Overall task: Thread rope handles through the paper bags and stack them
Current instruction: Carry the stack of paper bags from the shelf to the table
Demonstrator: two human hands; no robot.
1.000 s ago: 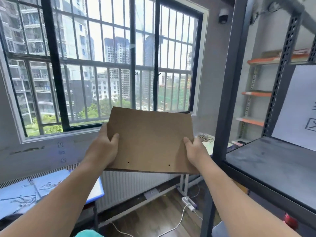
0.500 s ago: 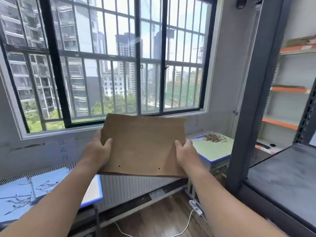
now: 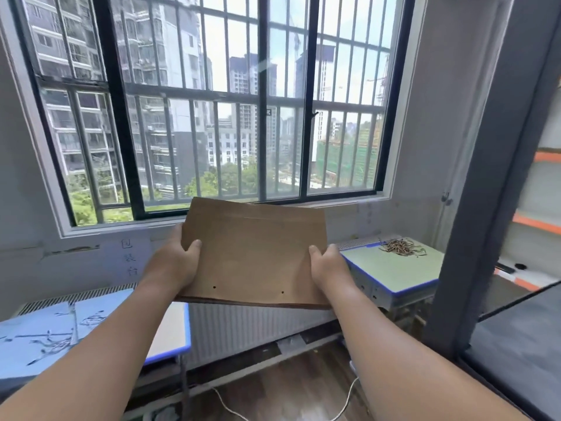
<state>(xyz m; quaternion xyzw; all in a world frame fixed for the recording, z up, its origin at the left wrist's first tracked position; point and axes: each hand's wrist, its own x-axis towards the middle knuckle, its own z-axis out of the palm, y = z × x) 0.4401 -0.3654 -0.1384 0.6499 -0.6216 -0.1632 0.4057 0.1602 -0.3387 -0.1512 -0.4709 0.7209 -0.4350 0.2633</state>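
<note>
Hands: my left hand (image 3: 179,262) grips the left edge of a flat bundle of brown paper bags (image 3: 255,256), thumb on top and fingers hidden beneath; my right hand (image 3: 326,268) grips the right edge in the same manner. I see the bundle held in the air at mid-frame, nearly level, its far edge raised slightly toward the window (image 3: 212,101). The near edge shows more than one layer of paper. Two small punched holes (image 3: 214,287) lie close to that near edge, side by side; no rope passes through either.

Right of the bundle, a green tabletop (image 3: 394,268) with a blue rim carries a loose heap of rope handles (image 3: 400,247) near its far side, well apart from my hands. At the lower left of the frame, a blue tabletop (image 3: 36,354) bears scattered thin strands (image 3: 57,344); I cannot tell what they are. A white radiator (image 3: 243,326) runs along the wall under the bundle, between the two tabletops. A grey metal rack upright (image 3: 485,177) crosses the right of the frame. A white cable (image 3: 343,402) trails over the wooden floor (image 3: 288,390) at bottom centre.
</note>
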